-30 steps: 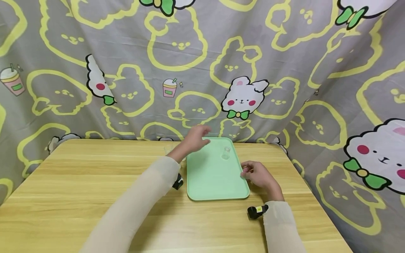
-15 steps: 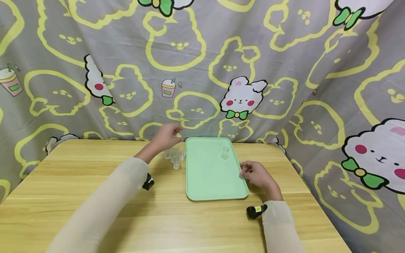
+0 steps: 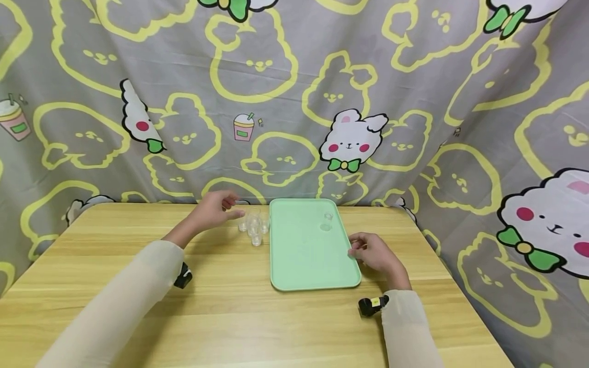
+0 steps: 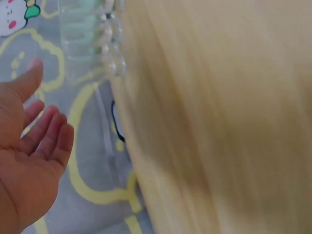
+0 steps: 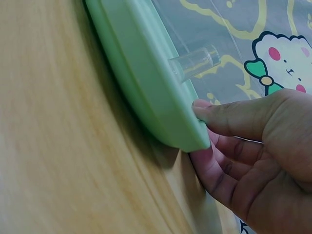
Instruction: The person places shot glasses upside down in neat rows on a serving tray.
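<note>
- Currently, the person's bare left hand hangs with fingers loosely bent and parted from the thumb, holding nothing, over the far left part of the work area.
- The bare right hand, well apart from the left, pinches the right edge of a pale green rectangular tray with rounded corners and a raised rim; the thumb presses on the rim, the fingers curl beneath.
- Just right of the left hand, and apart from it in the left wrist view, stands a tight cluster of small clear cylindrical cups, near the tray's far left side; they overlap, so their number cannot be told.
- One clear cylindrical cup stands upright on the tray, in its far right part.
- Cream long sleeves cover both forearms, with a small black device at each wrist.
- Everything rests on a light wood-grain table.
- Behind the far edge hangs a grey fabric curtain printed with yellow animal outlines and white bunnies.
</note>
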Motion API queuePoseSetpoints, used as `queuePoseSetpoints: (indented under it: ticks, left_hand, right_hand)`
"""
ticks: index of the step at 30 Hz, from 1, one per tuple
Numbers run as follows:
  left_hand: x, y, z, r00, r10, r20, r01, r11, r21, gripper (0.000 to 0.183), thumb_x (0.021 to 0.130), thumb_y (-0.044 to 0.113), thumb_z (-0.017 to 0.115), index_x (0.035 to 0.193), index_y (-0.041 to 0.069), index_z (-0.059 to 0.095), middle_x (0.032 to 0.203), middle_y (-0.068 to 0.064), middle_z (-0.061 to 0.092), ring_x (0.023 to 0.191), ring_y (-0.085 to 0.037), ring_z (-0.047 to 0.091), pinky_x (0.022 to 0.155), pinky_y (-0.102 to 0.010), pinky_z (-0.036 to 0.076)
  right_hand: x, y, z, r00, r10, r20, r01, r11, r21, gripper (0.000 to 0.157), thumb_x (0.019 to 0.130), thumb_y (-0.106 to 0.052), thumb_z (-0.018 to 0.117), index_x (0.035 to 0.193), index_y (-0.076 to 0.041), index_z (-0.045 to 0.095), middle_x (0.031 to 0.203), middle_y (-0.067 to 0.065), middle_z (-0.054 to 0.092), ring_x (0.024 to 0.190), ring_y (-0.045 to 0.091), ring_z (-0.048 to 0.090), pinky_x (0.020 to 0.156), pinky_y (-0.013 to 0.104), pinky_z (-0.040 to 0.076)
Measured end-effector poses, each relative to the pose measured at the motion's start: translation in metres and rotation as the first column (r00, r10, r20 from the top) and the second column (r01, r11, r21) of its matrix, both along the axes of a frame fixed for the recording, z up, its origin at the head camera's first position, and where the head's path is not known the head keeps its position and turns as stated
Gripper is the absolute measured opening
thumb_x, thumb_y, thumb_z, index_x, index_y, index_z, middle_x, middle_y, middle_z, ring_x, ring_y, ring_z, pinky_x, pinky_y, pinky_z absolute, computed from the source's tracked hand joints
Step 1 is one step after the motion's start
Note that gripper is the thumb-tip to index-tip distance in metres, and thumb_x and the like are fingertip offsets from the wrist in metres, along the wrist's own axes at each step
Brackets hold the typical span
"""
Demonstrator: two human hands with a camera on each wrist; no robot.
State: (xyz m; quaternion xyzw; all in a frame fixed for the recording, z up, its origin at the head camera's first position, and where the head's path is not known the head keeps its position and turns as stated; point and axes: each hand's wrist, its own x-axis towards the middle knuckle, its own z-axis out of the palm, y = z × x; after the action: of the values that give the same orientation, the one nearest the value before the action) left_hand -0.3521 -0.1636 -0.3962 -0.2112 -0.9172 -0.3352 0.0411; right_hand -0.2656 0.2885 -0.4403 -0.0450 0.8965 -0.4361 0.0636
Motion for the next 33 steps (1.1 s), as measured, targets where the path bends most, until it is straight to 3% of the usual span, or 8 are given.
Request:
queuePoseSetpoints:
  ticks: [14, 33]
  left_hand:
    - [-0.004, -0.018, -0.019, 0.998, -0.051, 0.044, 0.052, 0.998, -0.022, 0.057, 0.087, 0.030, 0.085, 0.129, -0.003, 0.065, 0.110, -0.016, 0.069, 0.101, -0.032, 0.066, 0.091, -0.049, 0.055]
    - [-0.011, -0.013, -0.031, 0.984, -0.075, 0.160, 0.071, 0.997, 0.028, 0.053, 0.084, 0.024, 0.087, 0.127, 0.001, 0.066, 0.106, -0.010, 0.069, 0.100, -0.026, 0.067, 0.092, -0.045, 0.054]
  right_hand:
    - [-0.002, 0.000, -0.001, 1.000, -0.002, -0.001, 0.002, 1.000, 0.008, 0.035, 0.098, -0.003, 0.067, 0.132, 0.006, 0.061, 0.100, 0.012, 0.062, 0.083, 0.024, 0.058, 0.067, 0.033, 0.052]
    - [-0.003, 0.001, -0.001, 1.000, 0.004, 0.003, -0.004, 1.000, 0.005, 0.035, 0.098, -0.003, 0.066, 0.132, 0.005, 0.061, 0.100, 0.013, 0.061, 0.083, 0.024, 0.057, 0.066, 0.033, 0.051]
